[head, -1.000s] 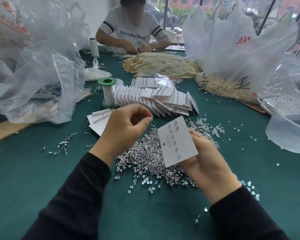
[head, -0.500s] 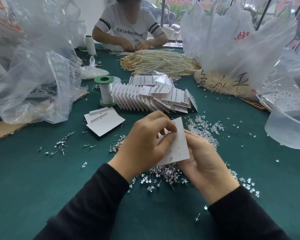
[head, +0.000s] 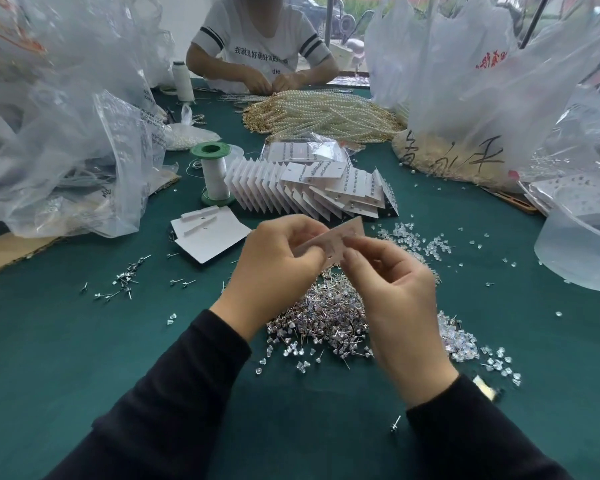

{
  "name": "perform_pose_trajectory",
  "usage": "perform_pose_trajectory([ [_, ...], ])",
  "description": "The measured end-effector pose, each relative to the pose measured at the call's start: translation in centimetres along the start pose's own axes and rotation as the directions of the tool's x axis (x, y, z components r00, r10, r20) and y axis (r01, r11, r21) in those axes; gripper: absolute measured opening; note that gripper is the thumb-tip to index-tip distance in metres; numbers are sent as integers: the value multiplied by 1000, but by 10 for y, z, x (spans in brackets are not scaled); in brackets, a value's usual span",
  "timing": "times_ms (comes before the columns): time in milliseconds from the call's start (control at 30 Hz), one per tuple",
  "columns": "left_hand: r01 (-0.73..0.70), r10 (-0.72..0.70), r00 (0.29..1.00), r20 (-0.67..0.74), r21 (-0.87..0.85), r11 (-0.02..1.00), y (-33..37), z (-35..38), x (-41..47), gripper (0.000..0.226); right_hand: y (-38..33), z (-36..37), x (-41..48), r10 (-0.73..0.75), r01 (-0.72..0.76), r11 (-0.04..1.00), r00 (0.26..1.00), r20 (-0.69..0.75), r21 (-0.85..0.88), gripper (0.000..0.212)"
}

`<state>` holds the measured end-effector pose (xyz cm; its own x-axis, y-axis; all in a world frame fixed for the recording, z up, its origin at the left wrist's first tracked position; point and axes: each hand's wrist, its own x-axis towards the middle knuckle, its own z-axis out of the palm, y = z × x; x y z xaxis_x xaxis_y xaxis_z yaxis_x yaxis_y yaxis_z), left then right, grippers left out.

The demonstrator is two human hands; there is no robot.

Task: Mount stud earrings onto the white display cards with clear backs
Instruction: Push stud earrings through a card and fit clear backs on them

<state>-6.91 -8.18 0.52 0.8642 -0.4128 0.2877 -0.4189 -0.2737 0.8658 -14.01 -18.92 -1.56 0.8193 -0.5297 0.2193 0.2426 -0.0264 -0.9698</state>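
Since half a second ago we have tipped the white display card (head: 329, 242) from facing us to nearly edge-on, above the glinting pile of thin metal stud earrings (head: 326, 313) on the green bench (head: 84, 341). Our left hand (head: 274, 265) pinches one end and our right hand (head: 392, 289) pinches the middle, probably seating a back behind a post; we cannot tell if one is between the fingertips. Next we need another stud and a soft, bell-shaped clear back (head: 461, 341). Farther off, stiff finished cards (head: 309, 188) lie fanned
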Motion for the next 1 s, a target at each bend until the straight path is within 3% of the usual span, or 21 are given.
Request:
perform_pose_trajectory([
  [100,130,-139,989,-43,-161,978,-3,-3,2,14,-3,1,-2,-149,173,956,982,116,-236,23],
  [200,258,-296,952,-73,-325,910,-9,-10,6,14,-10,-4,0,-227,323,847,938,263,-423,16],
  [300,343,-422,900,-107,-423,839,-15,-17,11,14,-14,-9,-1,-38,435,718,803,594,-543,5],
  [367,379,-479,871,-112,-468,798,-17,-20,14,16,-11,-8,-4,101,501,639,698,709,-583,5],
  [567,446,-546,835,-66,-500,742,-16,-18,16,17,-7,-2,-10,137,557,563,665,734,-610,9],
  [767,449,-529,847,-53,-461,766,-16,-17,15,17,-6,1,-13,157,578,504,669,727,-641,11],
  [1000,457,-522,852,-39,-428,779,-16,-14,15,20,-12,1,-14,193,577,562,606,772,-593,10],
])
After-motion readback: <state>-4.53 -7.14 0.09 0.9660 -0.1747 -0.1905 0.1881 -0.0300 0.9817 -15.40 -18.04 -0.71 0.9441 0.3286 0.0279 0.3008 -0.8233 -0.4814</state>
